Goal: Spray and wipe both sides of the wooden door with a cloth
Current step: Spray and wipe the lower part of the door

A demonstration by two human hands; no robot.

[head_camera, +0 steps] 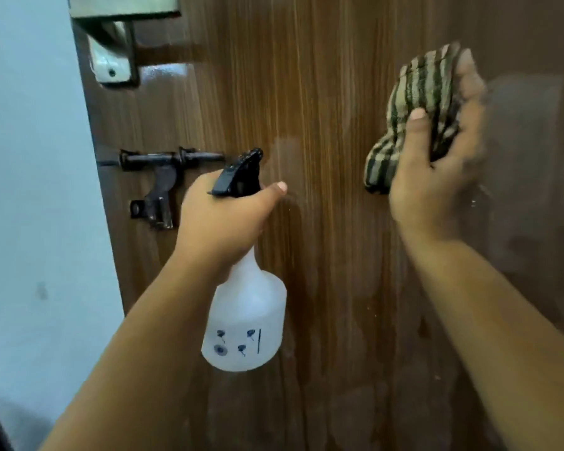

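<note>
The brown wooden door (323, 92) fills most of the head view, close in front of me. My left hand (222, 216) grips the neck of a white plastic spray bottle (246, 320) with a black trigger head, its nozzle pointing at the door. A faint wet patch shows on the wood just beyond the nozzle. My right hand (437, 170) presses a green-and-beige striped cloth (414, 102) flat against the door, up and to the right of the bottle. That hand is blurred by motion.
A black sliding bolt latch (163, 177) is fixed near the door's left edge, just left of my left hand. A metal handle or bracket (114, 50) sits above it at the top left. A pale blue wall (30, 190) lies left of the door.
</note>
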